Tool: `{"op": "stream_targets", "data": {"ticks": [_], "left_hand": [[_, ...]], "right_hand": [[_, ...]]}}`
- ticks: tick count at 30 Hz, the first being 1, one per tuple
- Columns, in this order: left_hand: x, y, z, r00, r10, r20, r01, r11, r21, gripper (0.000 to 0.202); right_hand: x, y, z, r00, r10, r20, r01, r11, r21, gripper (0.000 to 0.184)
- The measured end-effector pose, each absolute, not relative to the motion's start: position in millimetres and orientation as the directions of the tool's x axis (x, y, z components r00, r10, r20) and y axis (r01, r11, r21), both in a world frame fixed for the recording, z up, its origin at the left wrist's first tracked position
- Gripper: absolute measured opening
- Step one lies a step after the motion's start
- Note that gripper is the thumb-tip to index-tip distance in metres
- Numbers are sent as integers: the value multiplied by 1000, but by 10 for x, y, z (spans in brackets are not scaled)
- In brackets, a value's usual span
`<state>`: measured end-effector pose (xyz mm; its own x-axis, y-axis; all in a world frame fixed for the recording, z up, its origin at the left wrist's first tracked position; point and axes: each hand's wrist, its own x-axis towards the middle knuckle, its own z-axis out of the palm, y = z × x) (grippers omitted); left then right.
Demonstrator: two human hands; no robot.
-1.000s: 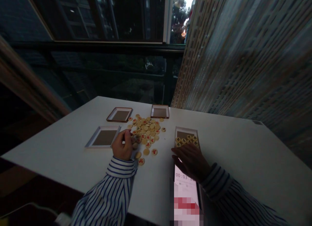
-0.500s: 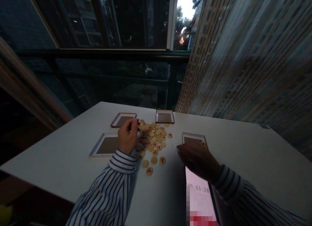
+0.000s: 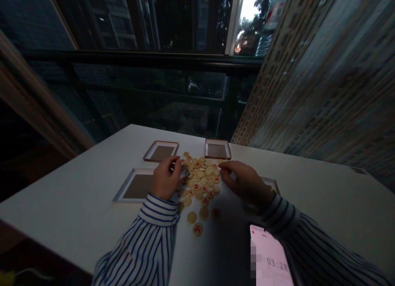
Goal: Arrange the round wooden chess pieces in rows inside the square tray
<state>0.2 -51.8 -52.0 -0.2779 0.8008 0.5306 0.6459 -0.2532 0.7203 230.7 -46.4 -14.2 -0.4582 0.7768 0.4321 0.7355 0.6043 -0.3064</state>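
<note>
Round wooden Chinese chess pieces (image 3: 200, 180) lie in a loose heap mid-table, some showing red or black characters, others blank side up. My left hand (image 3: 166, 179) is at the heap's left edge, thumb and forefinger pinched together; whether a piece is between them I cannot make out. At the heap's right edge, my right hand (image 3: 245, 182) has its thumb and forefinger curled down by the outer pieces. Its fingertips cover the spot where a black-marked piece lay. Below it, one red-marked piece (image 3: 216, 213) sits in shadow.
Shallow open trays stand around the heap: one at far left (image 3: 145, 154), one at far right (image 3: 228, 152), one at near left (image 3: 121, 190). Another tray (image 3: 273, 182) is partly hidden behind my right hand. A phone (image 3: 271, 253) showing a timer lies near my right forearm.
My right hand has moved left and away from above the right tray to the heap's edge. My left hand keeps its pinch beside the heap. The whole view has shifted slightly.
</note>
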Motion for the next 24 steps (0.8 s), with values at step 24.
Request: {"op": "stream_targets", "data": {"ticks": [24], "left_hand": [[-11, -461, -667, -78, 876, 476, 796, -233, 559, 26]], "right_hand": [[2132, 31, -226, -542, 839, -46, 837, 544, 55, 28]]}}
